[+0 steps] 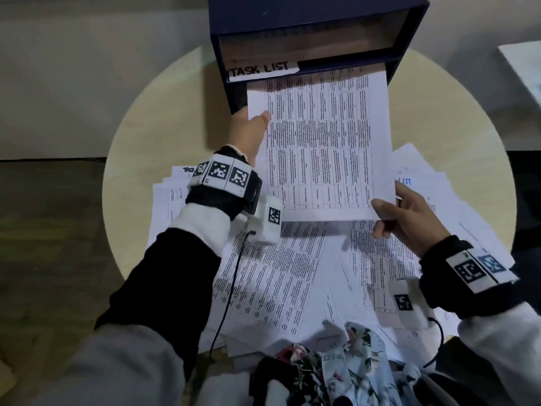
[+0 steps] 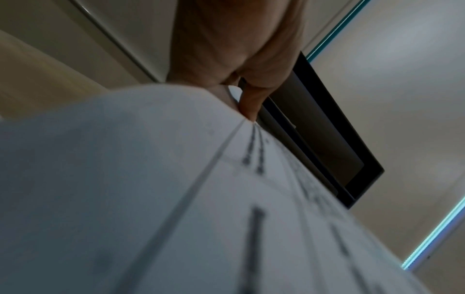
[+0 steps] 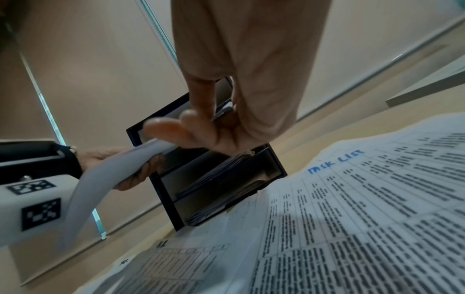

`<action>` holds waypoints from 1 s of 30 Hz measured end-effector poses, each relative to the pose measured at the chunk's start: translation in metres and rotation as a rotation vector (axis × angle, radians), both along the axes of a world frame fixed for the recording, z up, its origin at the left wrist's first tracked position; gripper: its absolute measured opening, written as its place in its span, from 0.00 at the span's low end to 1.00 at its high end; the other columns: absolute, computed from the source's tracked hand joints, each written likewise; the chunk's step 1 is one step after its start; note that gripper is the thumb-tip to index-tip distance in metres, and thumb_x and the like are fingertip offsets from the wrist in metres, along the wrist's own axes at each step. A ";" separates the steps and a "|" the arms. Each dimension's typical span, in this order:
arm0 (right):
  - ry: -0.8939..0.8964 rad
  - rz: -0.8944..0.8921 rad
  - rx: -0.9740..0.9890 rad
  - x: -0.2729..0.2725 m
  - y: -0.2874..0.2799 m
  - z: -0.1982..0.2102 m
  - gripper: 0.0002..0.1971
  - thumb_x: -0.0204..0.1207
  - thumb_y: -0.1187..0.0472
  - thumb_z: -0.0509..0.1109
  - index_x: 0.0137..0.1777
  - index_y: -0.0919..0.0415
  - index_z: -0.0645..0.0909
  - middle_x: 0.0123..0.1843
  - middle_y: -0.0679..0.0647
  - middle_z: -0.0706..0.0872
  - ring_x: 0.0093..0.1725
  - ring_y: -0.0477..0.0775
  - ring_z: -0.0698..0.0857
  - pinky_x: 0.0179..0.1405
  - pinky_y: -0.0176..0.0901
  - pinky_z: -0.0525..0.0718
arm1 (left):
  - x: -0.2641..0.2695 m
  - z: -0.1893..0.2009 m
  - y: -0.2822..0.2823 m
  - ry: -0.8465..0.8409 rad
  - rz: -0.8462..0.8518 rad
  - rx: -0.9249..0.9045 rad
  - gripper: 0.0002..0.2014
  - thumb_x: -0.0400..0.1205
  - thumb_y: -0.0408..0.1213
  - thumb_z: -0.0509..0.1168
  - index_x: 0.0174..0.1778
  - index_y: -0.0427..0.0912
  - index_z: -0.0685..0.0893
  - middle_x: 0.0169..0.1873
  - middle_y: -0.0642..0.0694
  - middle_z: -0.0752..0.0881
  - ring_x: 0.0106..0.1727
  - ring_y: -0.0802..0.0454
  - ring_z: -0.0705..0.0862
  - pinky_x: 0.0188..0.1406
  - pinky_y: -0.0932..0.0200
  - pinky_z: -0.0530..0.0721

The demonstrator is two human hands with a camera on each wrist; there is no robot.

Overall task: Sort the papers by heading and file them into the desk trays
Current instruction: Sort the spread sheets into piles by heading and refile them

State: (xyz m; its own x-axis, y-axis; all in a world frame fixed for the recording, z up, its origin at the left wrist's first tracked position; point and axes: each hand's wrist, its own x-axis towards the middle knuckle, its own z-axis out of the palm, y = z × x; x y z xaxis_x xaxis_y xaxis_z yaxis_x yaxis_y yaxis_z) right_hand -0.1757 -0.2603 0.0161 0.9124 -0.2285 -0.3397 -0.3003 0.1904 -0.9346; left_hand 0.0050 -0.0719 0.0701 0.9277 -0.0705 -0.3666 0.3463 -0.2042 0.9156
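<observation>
White printed table sheet (image 1: 322, 142) half inside dark blue stacked desk tray unit (image 1: 316, 27), slot labelled TASK LIST. Left hand (image 1: 248, 133) pinches far left edge; right hand (image 1: 407, 218) pinches near right corner. Trays already hold papers. Large loose paper pile (image 1: 278, 276) on round beige table (image 1: 140, 136) remains unsorted; task maybe midway.

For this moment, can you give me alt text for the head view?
Both hands feed a printed sheet into the navy tray unit at the slot labelled TASK LIST: left hand at its left edge, right hand pinching its near corner. More papers cover the round table.
</observation>
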 end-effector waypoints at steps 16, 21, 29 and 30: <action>-0.140 -0.291 0.149 0.145 0.006 0.043 0.09 0.82 0.76 0.51 0.53 0.69 0.71 0.32 0.59 0.82 0.23 0.47 0.85 0.21 0.32 0.78 | 0.005 -0.009 0.020 0.056 0.029 -0.092 0.04 0.85 0.29 0.56 0.49 0.39 0.75 0.37 0.44 0.85 0.25 0.59 0.86 0.21 0.70 0.80; -0.112 -0.404 0.142 0.174 0.009 0.051 0.21 0.81 0.77 0.46 0.73 0.64 0.54 0.29 0.59 0.78 0.27 0.51 0.82 0.20 0.35 0.78 | 0.008 -0.002 0.017 -0.122 0.001 0.034 0.08 0.84 0.26 0.54 0.50 0.40 0.76 0.37 0.46 0.83 0.30 0.57 0.83 0.24 0.67 0.78; -0.043 -0.347 -0.123 0.194 -0.004 0.038 0.11 0.78 0.78 0.55 0.38 0.63 0.64 0.32 0.61 0.81 0.20 0.46 0.85 0.26 0.38 0.85 | 0.014 -0.011 0.006 -0.639 -0.424 0.897 0.22 0.85 0.36 0.55 0.75 0.35 0.68 0.79 0.35 0.57 0.81 0.42 0.56 0.78 0.57 0.52; -0.043 -0.327 -0.128 0.195 -0.005 0.037 0.11 0.78 0.77 0.55 0.38 0.63 0.64 0.34 0.62 0.79 0.20 0.47 0.84 0.25 0.38 0.84 | 0.016 -0.013 0.004 -0.640 -0.464 0.929 0.22 0.85 0.38 0.55 0.76 0.35 0.67 0.79 0.35 0.58 0.81 0.41 0.56 0.78 0.55 0.52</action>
State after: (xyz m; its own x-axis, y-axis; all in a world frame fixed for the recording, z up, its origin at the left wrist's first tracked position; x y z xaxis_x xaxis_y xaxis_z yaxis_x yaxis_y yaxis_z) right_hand 0.0198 -0.2654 0.0535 0.7969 -0.5489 -0.2524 -0.2025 0.1508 -0.9676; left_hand 0.0210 -0.0682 0.0573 0.9157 -0.3975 0.0596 -0.3936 -0.8566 0.3336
